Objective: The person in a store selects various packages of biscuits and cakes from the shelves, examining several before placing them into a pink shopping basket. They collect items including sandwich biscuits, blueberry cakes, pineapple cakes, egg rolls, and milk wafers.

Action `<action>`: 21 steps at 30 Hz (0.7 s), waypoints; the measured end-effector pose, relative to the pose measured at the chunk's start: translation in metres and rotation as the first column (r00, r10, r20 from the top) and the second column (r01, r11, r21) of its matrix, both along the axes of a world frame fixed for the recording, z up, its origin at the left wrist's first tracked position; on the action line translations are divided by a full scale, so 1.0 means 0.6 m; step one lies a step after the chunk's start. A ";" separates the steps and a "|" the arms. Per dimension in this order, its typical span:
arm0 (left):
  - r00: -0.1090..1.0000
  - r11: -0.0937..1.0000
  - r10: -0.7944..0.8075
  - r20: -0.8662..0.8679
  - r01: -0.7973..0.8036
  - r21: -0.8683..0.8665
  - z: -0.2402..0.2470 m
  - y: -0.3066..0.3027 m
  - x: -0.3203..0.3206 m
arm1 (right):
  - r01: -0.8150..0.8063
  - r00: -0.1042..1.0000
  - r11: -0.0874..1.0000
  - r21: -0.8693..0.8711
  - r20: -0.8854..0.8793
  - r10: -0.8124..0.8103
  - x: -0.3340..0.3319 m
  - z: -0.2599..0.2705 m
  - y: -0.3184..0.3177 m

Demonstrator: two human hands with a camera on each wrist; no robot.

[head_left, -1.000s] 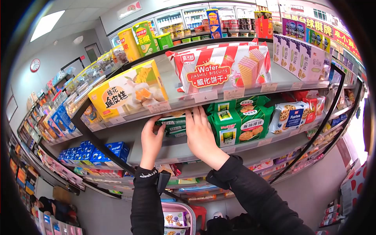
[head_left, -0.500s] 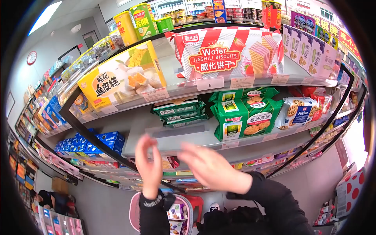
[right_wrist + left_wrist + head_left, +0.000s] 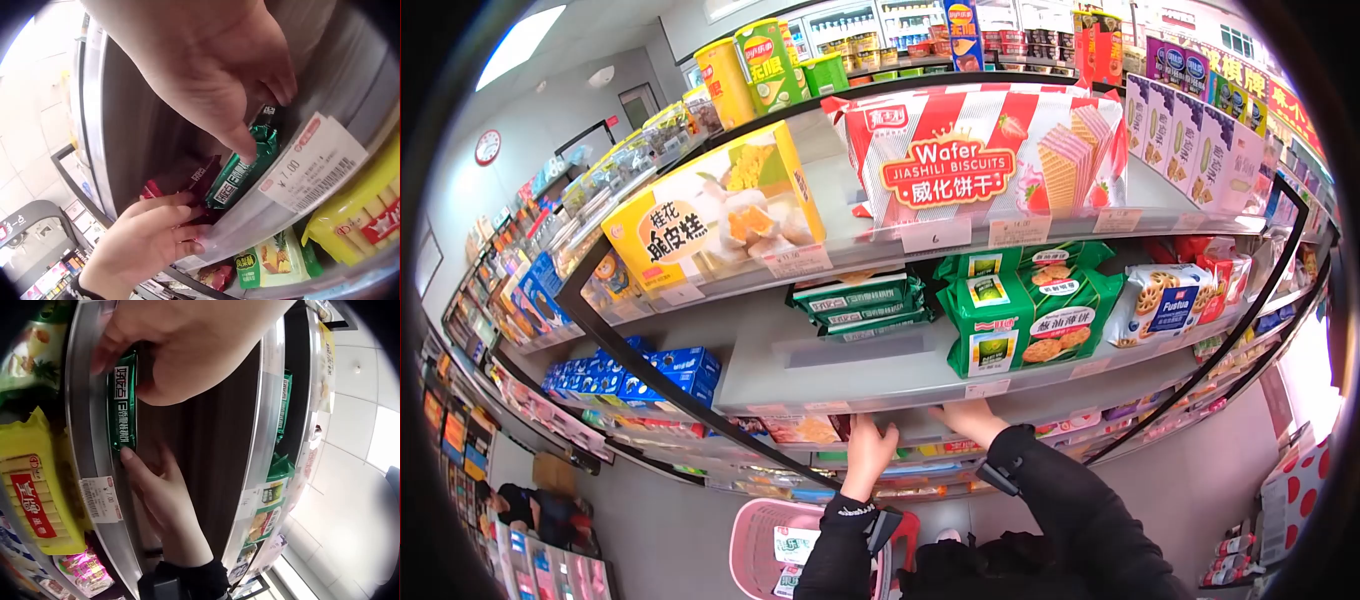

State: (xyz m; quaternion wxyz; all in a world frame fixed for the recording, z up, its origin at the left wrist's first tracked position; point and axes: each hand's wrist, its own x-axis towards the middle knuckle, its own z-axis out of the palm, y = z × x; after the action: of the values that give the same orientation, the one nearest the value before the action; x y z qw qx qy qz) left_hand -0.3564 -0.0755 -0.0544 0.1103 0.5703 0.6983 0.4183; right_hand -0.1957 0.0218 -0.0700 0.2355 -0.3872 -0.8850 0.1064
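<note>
On a lower shelf, a narrow green packet [image 3: 122,419] lies along the front edge, shown in both wrist views; the upper shelf hides it in the head view. My left hand [image 3: 868,452] grips one end, thumb on one side and fingers on the other. At the opposite end, my right hand [image 3: 972,420] pinches the packet, its thumb against the printed face [image 3: 234,178]. Dark red packets [image 3: 203,181] lie close by my left fingers in the right wrist view.
Above are stacked green packets [image 3: 865,305], green cracker bags [image 3: 1035,315] and a wafer bag [image 3: 990,155]. A price tag [image 3: 315,165] hangs on the lower shelf's edge, yellow biscuits [image 3: 34,487] below it. A pink basket [image 3: 750,535] stands beneath; a black post [image 3: 660,370] slants left.
Both hands have left the stacked green packets on the middle shelf, drawn back, and moved down to the shelf below. More of the basket shows, with white-and-green packs visible in it.
</note>
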 end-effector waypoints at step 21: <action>0.111 0.954 -0.093 0.989 0.295 0.057 0.038 -0.124 0.032 | -0.317 0.943 0.926 -0.207 -0.173 0.284 0.159 0.136 -0.136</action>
State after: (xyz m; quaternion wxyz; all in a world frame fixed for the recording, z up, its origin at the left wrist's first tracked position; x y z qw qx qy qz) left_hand -0.3371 -0.1501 -0.0317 0.6372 0.2323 0.4031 0.6144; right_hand -0.1006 -0.0597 0.0113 0.2312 -0.2631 -0.8967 0.2708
